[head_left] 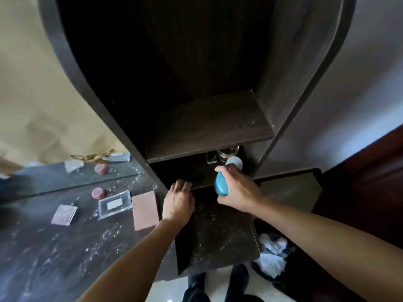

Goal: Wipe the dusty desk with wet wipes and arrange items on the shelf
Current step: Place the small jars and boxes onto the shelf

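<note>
The dark shelf unit (290, 105) fills the frame from 12 o'clock to centre. The dusty desk (54, 247) spreads across 8 o'clock, carrying a pink board (145, 210) and, at that board's 9 o'clock, a clear box (114, 204). Crumpled white wipes (271, 260) lie in a dark bin at 5 o'clock. The right hand (239, 188) grips a blue container (220, 185) at the mouth of the lower shelf board (196, 173). Its thumb (220, 168) lies over the top and the fingers (225, 200) wrap underneath, so the blue body shows at the hand's 9 o'clock. The left hand (177, 202), at the container's 8 o'clock, hooks bent fingers over that board's front edge. A white cap (235, 161) sits at the right hand's 12 o'clock.
</note>
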A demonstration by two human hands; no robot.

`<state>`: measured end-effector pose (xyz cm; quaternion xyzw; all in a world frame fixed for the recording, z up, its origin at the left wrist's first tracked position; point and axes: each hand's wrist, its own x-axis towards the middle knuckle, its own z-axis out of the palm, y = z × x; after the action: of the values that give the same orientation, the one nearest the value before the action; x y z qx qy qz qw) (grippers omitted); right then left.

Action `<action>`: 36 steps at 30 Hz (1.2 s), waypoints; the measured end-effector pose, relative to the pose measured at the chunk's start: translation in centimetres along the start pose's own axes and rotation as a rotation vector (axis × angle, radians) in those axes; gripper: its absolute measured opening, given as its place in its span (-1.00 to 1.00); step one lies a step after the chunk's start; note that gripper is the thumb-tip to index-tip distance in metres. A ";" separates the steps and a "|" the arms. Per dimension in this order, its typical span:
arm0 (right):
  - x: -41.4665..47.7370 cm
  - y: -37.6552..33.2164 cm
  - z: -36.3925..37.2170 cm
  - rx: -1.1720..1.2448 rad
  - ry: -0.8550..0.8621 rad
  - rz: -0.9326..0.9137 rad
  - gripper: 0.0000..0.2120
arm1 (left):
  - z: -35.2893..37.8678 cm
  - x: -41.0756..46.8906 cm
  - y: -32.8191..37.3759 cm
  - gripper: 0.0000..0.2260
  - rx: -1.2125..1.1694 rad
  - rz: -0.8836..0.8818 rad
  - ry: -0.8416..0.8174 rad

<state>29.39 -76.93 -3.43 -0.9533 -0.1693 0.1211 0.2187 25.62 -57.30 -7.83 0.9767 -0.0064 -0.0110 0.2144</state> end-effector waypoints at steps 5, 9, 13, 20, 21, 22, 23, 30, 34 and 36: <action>3.7 -1.0 0.3 -0.090 -0.028 -0.134 -0.23 | -1.1 -1.7 0.0 -0.68 0.019 -0.135 0.024; 5.2 -0.9 1.2 -0.120 -0.054 -0.145 -0.22 | -1.5 -2.4 -0.1 -0.66 0.023 -0.206 0.062; 5.9 -0.6 2.0 -0.137 -0.045 -0.129 -0.22 | -1.3 -3.2 -0.1 -0.65 0.014 -0.243 0.054; 5.9 -1.3 1.8 -0.238 0.036 -0.117 -0.32 | -1.4 -5.0 -0.4 -0.62 -0.006 -0.294 -0.011; 5.6 -1.5 1.6 -0.274 0.058 -0.129 -0.34 | -1.5 -5.3 -0.5 -0.66 0.004 -0.295 -0.018; 5.2 -1.7 1.4 -0.304 0.085 -0.151 -0.36 | -1.7 -5.8 -0.8 -0.70 0.015 -0.293 -0.023; 4.8 -2.0 1.3 -0.316 0.112 -0.180 -0.40 | -2.0 -6.2 -1.0 -0.73 0.027 -0.293 -0.029; 0.5 -6.1 4.0 -0.133 0.162 -0.406 -0.71 | -5.2 -9.9 -4.9 -0.72 0.089 -0.345 -0.064; -0.9 -10.8 7.1 -0.121 0.079 -0.444 -0.75 | -7.6 -13.4 -9.6 -0.71 0.101 -0.368 -0.053; -1.0 -13.8 8.8 -0.140 0.061 -0.438 -0.76 | -9.0 -15.7 -12.4 -0.70 0.109 -0.387 -0.054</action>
<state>22.04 -62.30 -4.63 -0.9098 -0.3736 0.0296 0.1784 10.28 -42.03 -4.52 0.9692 0.1752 -0.0776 0.1549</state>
